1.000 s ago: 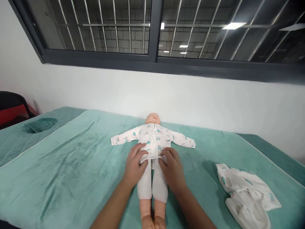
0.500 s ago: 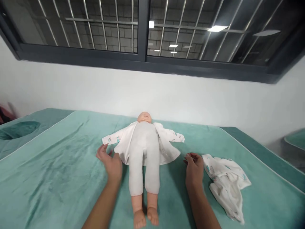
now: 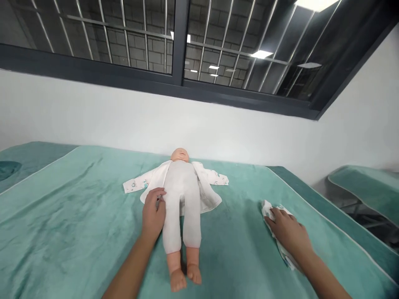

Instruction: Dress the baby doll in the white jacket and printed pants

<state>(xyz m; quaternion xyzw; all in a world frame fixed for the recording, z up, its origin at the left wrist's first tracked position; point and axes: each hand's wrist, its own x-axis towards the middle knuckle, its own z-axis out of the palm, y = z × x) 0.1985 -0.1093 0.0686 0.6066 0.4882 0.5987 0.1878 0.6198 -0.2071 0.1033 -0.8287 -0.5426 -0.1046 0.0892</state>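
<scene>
The plain, smooth white wall rises beyond the doll's head, carrying a window in a flat dark frame, with shiny metal bars and rough blockwork behind the glass. Under the doll spreads a bed in green plush, its pile creased to the left of the doll; thin pale seams run along both sides, well apart from the doll. Open plush lies on either side of its legs, and its head is near the bed's far edge, by the wall. Far to the right of the doll, another green-covered surface shows in part.

The doll lies on its back, with soft white cloth trunk and thighs, smooth glossy head, shins and feet. Beneath it a thin white jacket is spread open, its printed sleeves stretched outward; I cannot tell whether they contain arms. To the doll's right is a bunched white printed garment. A round-edged hollow dips into the plush far to its left.

The hands are well apart: the left hand at the doll's hip, over the jacket's edge, the right hand curved over the garment. Whether either is clamped on cloth, I cannot tell.
</scene>
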